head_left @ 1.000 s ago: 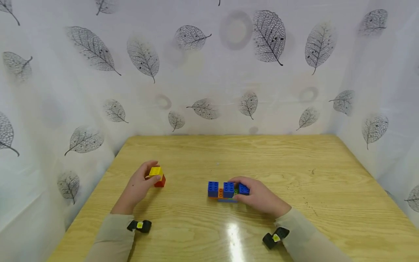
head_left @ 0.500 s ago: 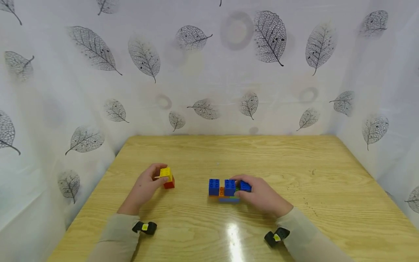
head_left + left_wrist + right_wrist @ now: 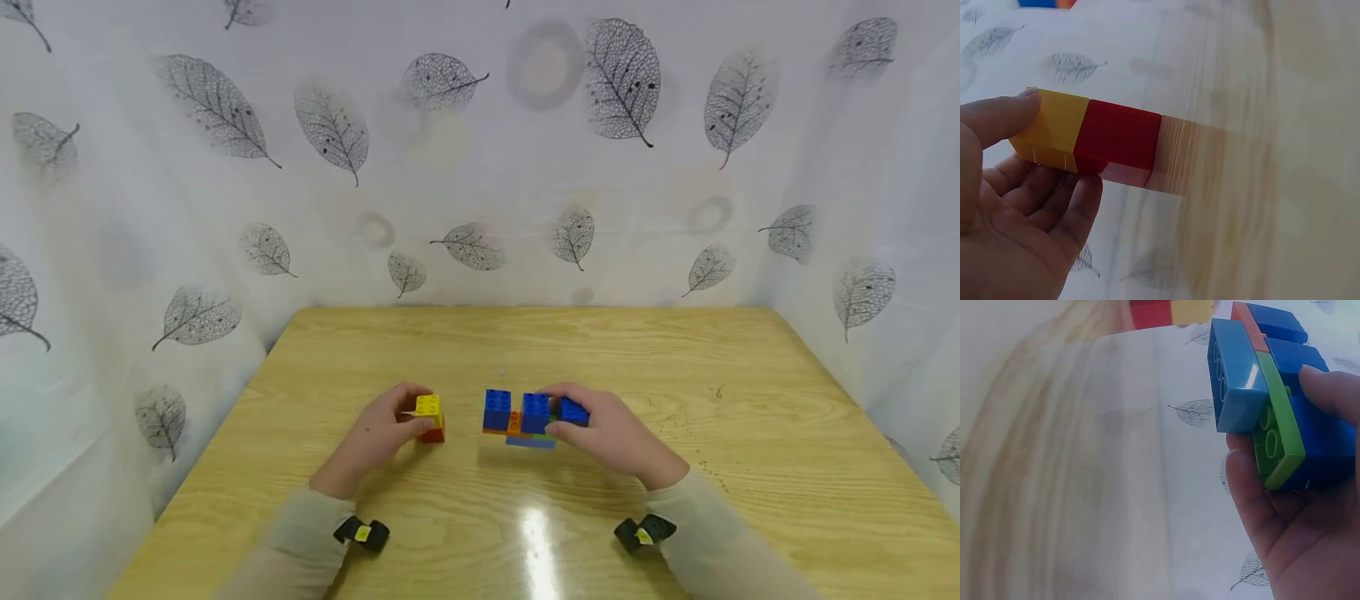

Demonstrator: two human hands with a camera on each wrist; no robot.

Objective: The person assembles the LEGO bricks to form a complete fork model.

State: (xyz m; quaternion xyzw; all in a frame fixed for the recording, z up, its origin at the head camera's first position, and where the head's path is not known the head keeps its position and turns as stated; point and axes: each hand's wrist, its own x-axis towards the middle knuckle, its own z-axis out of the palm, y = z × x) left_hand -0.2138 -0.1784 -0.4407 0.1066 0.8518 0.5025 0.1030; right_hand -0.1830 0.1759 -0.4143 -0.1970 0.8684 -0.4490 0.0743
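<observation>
My left hand (image 3: 377, 437) grips a yellow brick (image 3: 1057, 128) joined to a red brick (image 3: 1119, 137), with the thumb on one side and the fingers on the other. In the head view the yellow one is on top and the red one below, low over the table. To the right, my right hand (image 3: 615, 433) pinches the right part of a toy brick build. Three dark blue bricks (image 3: 497, 408) top it, above an orange plate (image 3: 1249, 326) and a green plate (image 3: 1285, 440). Underneath is a light blue brick (image 3: 1241, 375). The build hangs above its shadow.
The wooden table (image 3: 480, 350) extends around both hands. A white curtain (image 3: 487, 167) printed with dark leaves surrounds its back and sides. Black straps (image 3: 362, 533) with small devices sit at both sleeves.
My left hand has moved right with the yellow and red bricks, nearer the other build. My right hand has lifted the brick build off the table and shifted it slightly right.
</observation>
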